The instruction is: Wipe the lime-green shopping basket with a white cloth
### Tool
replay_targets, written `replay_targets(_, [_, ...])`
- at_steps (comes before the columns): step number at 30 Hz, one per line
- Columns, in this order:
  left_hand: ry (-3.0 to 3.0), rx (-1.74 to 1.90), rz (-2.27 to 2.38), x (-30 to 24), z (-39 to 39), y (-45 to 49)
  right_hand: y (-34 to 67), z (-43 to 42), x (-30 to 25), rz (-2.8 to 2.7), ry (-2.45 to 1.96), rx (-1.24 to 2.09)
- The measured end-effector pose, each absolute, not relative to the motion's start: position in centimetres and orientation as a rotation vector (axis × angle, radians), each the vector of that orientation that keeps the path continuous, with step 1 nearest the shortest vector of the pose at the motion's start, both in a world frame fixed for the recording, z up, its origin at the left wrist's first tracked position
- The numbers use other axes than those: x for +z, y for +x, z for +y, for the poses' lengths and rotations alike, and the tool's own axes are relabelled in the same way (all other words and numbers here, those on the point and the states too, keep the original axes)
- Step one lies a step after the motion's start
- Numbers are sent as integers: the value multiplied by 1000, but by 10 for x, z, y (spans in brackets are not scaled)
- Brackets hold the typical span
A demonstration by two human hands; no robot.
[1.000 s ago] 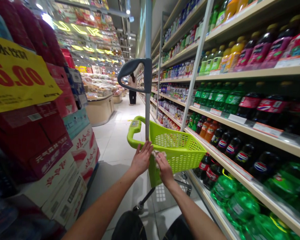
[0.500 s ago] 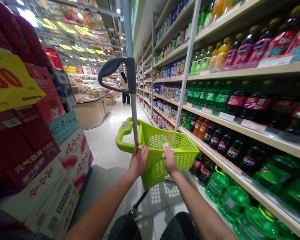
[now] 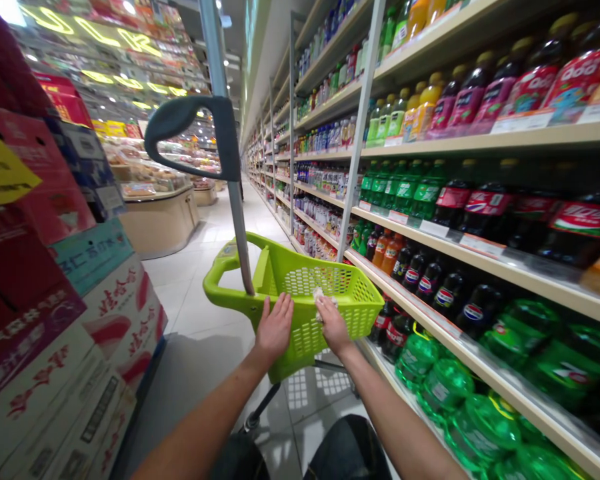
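A lime-green shopping cart basket [image 3: 363, 308] with perforated walls stands in front of me. My left hand [image 3: 274, 328] lies on its near side, fingers stretched out over the rim, holding nothing. In my right hand [image 3: 333, 325] is a crumpled white cloth [image 3: 318, 293], pressed to the near rim farther right. Rising from the basket's left end is a metal pole [image 3: 241, 243] with a dark grey loop handle [image 3: 229, 137]. The right palm and part of the cloth are hidden.
Drink shelves [image 3: 480, 247] full of bottles run along the right, close to the basket. Stacked cartons [image 3: 130, 320] stand on the left. Farther back, a display counter [image 3: 163, 223] borders the tiled aisle [image 3: 195, 293]. My knees [image 3: 347, 447] are below the basket.
My left hand has shifted from beside the pole's base rightward along the basket's near side. The right hand stays at the rim with the cloth. The view has turned slightly right.
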State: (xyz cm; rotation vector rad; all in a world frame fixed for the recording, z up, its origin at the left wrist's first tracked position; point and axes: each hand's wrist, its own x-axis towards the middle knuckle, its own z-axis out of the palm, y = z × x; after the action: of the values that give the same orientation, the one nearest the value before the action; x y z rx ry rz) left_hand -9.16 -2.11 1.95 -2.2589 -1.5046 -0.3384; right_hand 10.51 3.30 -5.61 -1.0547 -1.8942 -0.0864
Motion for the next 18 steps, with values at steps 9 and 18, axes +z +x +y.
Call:
replay_targets(9, [-2300,-279,-1551,24,-24,-83,192,41,-66,-1627,-1443,-110])
replay_targets(18, [-2381,-165,-1476,13,-18,-76,226,28,-65,-1612,-1602,-18])
